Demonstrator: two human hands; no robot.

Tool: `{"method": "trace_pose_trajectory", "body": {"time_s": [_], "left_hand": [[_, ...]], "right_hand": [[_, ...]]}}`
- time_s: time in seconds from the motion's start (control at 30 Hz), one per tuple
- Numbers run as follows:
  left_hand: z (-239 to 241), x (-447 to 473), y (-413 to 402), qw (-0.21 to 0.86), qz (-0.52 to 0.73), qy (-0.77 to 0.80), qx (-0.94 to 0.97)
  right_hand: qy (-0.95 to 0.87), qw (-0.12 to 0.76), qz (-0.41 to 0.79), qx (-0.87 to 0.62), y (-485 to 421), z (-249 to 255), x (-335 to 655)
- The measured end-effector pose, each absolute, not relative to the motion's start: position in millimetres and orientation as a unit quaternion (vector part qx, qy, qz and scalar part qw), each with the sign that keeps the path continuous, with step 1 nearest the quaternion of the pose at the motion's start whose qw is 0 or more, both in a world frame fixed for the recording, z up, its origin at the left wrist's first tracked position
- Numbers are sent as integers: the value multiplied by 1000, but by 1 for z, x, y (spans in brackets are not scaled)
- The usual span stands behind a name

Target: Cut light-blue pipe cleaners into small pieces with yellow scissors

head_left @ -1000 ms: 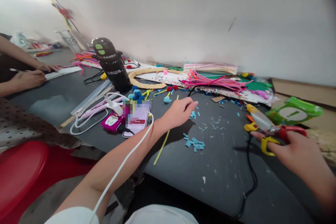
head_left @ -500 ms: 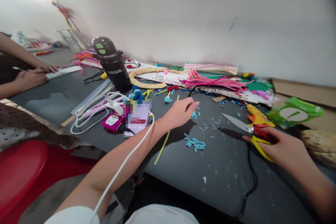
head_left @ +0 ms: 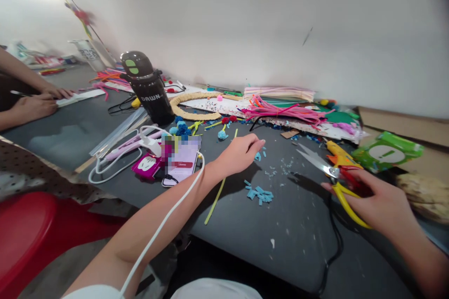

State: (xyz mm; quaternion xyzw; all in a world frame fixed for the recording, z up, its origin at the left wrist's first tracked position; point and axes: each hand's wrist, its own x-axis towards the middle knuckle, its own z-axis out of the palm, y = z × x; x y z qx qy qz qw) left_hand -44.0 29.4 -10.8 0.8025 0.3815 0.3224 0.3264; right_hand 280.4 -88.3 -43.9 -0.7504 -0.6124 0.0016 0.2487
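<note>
My right hand (head_left: 380,196) is closed round the red and yellow handles of a pair of scissors (head_left: 321,163). Their blades are slightly parted and point toward my left hand (head_left: 242,152). That hand hovers over the table with thumb and fingers pinched together; whatever lies between the fingertips is too small or hidden to make out. Right below its fingertips are some blue bits (head_left: 257,156). A pile of short blue cut pieces (head_left: 259,195) lies nearer to me, with fine blue crumbs (head_left: 280,167) scattered beside it. Under my left wrist runs a yellow-green stem (head_left: 214,203).
A black bottle (head_left: 152,96), a phone (head_left: 182,163) and a purple power bank (head_left: 145,167) stand or lie to the left. Pink pipe cleaners (head_left: 284,112) lie at the back. A yellow glue gun (head_left: 338,154) and green packet (head_left: 387,152) are right. A white cable (head_left: 168,215) crosses my left arm.
The scissor blades have parted a little, and the yellow handle has swung away from the red one. My left hand stays pinched in nearly the same place. The view has shifted slightly.
</note>
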Motion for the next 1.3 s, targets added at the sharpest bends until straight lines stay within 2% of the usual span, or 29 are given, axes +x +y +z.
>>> {"method": "trace_pose_trajectory", "body": {"time_s": [0.33, 0.6, 0.77, 0.97, 1.3], "left_hand": [[-11, -42, 26, 328, 315, 370, 810], [-12, -42, 26, 327, 305, 372, 814], [-14, -42, 26, 334, 310, 366, 811], [-12, -43, 26, 341, 305, 364, 811], [-10, -42, 22, 319, 315, 356, 820]], "right_hand": [[-650, 238, -19, -722, -92, -44, 276], [-676, 272, -51, -683, -91, -49, 281], [-650, 233, -35, -723, -91, -49, 279], [-678, 248, -27, -692, -93, -48, 280], [-697, 213, -47, -683, -96, -44, 273]]}}
